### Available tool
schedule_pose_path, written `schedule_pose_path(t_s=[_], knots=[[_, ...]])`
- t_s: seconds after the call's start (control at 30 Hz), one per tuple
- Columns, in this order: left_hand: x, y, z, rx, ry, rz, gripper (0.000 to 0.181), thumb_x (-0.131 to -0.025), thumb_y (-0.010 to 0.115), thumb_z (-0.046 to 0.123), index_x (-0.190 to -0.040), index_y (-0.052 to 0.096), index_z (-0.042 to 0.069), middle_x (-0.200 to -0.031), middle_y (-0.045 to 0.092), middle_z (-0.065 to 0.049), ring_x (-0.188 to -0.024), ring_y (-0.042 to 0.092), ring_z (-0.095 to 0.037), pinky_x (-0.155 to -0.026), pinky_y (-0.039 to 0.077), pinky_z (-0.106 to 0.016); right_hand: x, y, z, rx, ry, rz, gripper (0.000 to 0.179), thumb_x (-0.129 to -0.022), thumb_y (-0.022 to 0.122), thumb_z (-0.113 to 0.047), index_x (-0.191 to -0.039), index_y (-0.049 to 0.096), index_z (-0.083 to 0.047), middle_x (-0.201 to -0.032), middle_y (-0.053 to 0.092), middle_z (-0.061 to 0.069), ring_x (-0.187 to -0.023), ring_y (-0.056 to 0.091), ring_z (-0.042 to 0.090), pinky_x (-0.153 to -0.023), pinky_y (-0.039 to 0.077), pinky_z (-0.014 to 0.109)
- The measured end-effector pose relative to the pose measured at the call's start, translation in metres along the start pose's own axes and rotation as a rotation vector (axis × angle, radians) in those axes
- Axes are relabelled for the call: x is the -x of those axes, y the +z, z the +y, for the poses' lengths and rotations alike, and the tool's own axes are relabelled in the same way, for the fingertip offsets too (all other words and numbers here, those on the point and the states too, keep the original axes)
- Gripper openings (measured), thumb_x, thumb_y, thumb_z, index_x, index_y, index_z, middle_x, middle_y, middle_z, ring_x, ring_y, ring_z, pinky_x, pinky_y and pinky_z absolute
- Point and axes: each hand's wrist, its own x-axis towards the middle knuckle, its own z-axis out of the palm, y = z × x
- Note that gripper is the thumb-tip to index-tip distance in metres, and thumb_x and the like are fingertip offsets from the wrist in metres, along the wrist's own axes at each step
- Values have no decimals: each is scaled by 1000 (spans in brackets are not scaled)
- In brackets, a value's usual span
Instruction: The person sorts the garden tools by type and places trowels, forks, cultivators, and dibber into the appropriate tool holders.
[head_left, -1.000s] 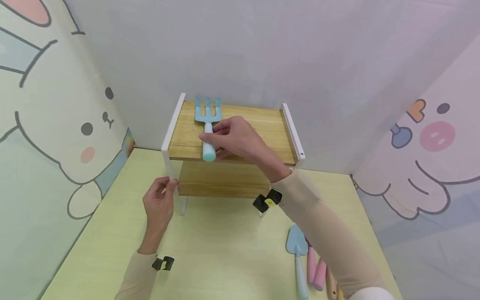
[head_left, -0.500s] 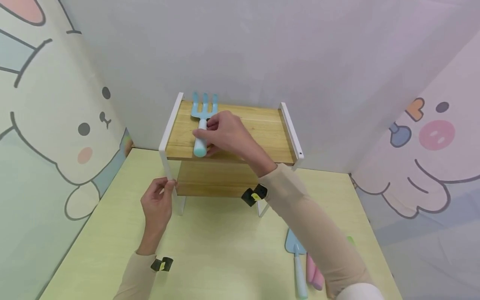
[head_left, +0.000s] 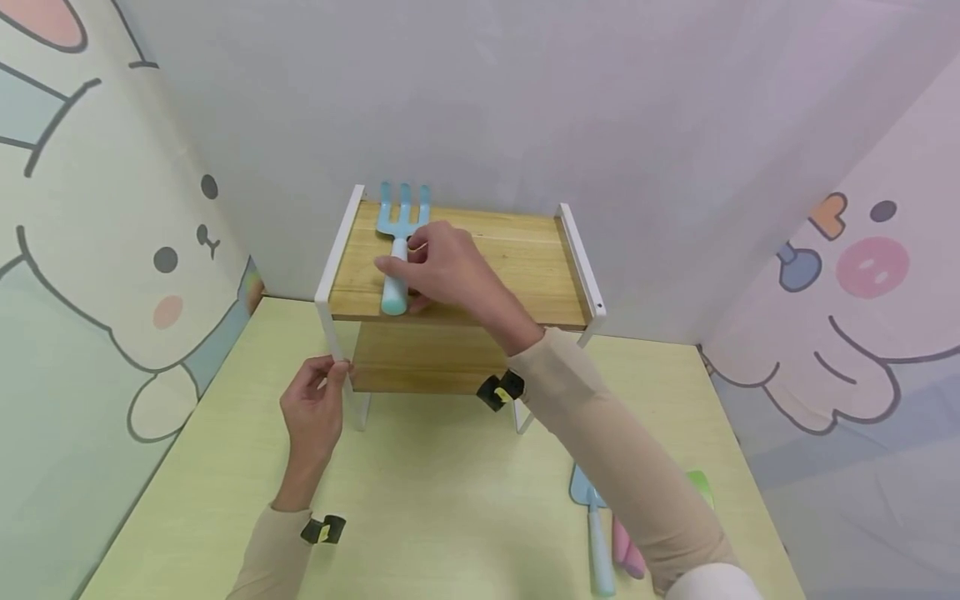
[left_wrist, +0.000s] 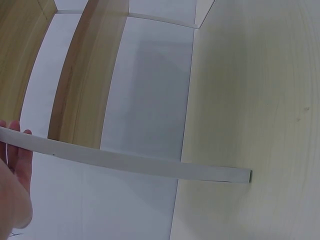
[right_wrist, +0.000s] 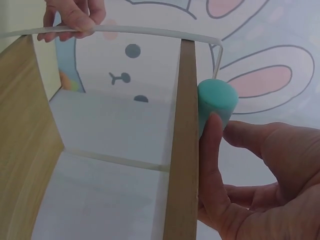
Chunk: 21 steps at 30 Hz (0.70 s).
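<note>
Nearest, at five o'clock from the shelf rack, a blue trowel (head_left: 601, 550) lies on the pale table (head_left: 442, 517), two pink handles (head_left: 628, 552) just beside it, partly under the right sleeve (head_left: 622, 450). A green object (head_left: 701, 485) shows at four o'clock, mostly hidden. At eight o'clock, the left hand (head_left: 313, 400) grips the white side frame of the shelf rack (head_left: 341, 250), thumb and fingertips close together. Above the top board (head_left: 517, 267), the right hand (head_left: 446, 262) pinches the handle of a light-blue garden fork (head_left: 393, 283). The fork is at the board's nine o'clock side, prongs toward twelve, butt toward six; whether it touches the wood, I cannot tell. Beyond stands a plain wall (head_left: 480, 100), with a cartoon rabbit (head_left: 112, 233) at ten o'clock.
</note>
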Motion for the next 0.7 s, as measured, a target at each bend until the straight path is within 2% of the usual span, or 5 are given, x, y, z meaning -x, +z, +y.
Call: schedule_pose_path(t_s=[0.1, 0.17, 0.23, 0.4, 0.7], knots=[[1, 0, -1, -6, 1, 4, 18, -99, 64, -5, -97, 58, -22, -90, 69, 1, -80, 69, -8, -74, 60, -18, 3, -2, 2, 45, -4, 24, 44, -99, 72, -34, -123, 63, 3, -114, 71, 14, -71, 73, 13, -77, 61, 28], [1, 0, -2, -2, 8, 6, 17, -99, 63, -6, -97, 58, -22, -89, 69, 1, -80, 69, -8, -73, 60, -19, 6, -4, 4, 76, -9, 36, 49, -100, 70, -36, -131, 61, 1, -121, 70, 14, -75, 73, 10, -83, 60, 28], [1, 0, -3, 14, 14, 6, 15, -98, 63, -8, -97, 58, -22, -89, 70, -1, -80, 69, -9, -73, 60, -19, 8, -6, 6, 80, -10, 40, 47, -101, 68, -37, -131, 62, -1, -120, 69, 12, -76, 72, 10, -85, 59, 29], [0, 1, -2, 10, 21, 8, 12, -98, 62, -11, -97, 58, -22, -90, 70, -2, -80, 69, -10, -74, 60, -18, 14, -8, 10, -13, -25, 25, 40, -102, 68, -31, -129, 63, -2, -116, 67, 10, -73, 74, 15, -79, 60, 28], [2, 1, 0, -40, 1, 7, 11, -98, 61, -12, -97, 58, -22, -89, 69, 0, -80, 69, -9, -74, 60, -18, 24, -12, 20, -12, -107, 66, 29, -101, 69, -28, -119, 67, -6, -105, 69, 4, -81, 72, 15, -78, 60, 29]])
